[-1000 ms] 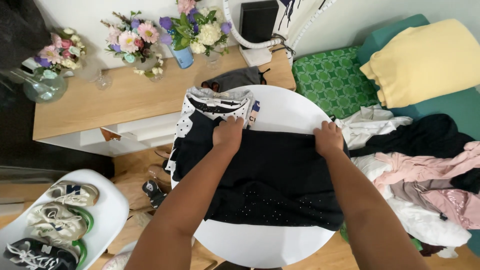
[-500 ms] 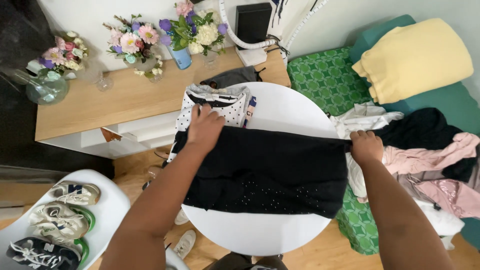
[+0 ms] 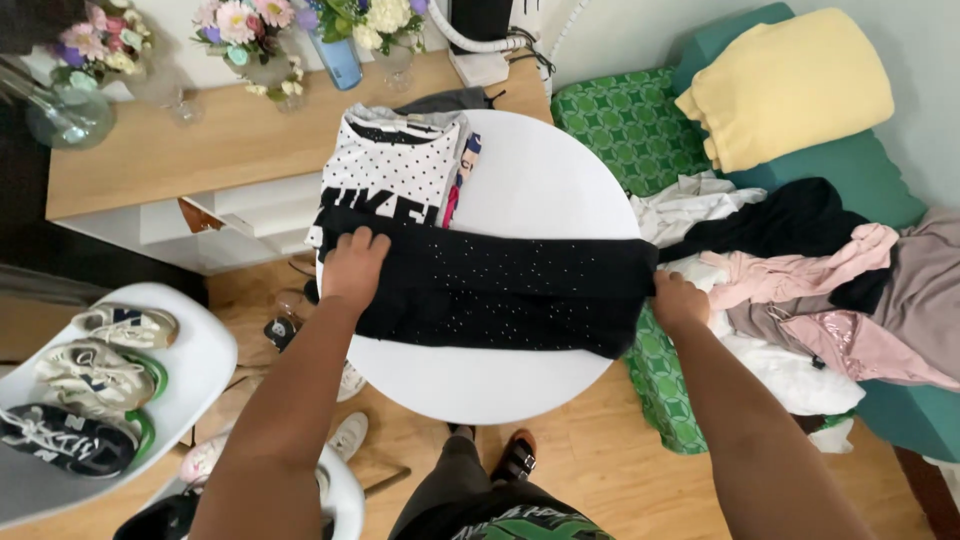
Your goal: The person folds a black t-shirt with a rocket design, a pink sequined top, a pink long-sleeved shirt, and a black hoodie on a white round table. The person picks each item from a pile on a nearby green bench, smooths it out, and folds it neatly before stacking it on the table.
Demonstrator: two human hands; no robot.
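Stretched wider now, black garment [image 3: 500, 295] spans table [image 3: 540, 180] between both hands [image 3: 352, 265].

Garment: black cloth [image 3: 500, 290] with tiny pale dots
Pose: folded into a long flat band
Place: across round white table [image 3: 540, 180]

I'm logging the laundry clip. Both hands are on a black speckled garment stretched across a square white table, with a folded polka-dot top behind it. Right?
Not quite: the white table is round, as the head view shows. Otherwise yes: the left hand and right hand hold the black speckled garment, with the folded polka-dot top behind.
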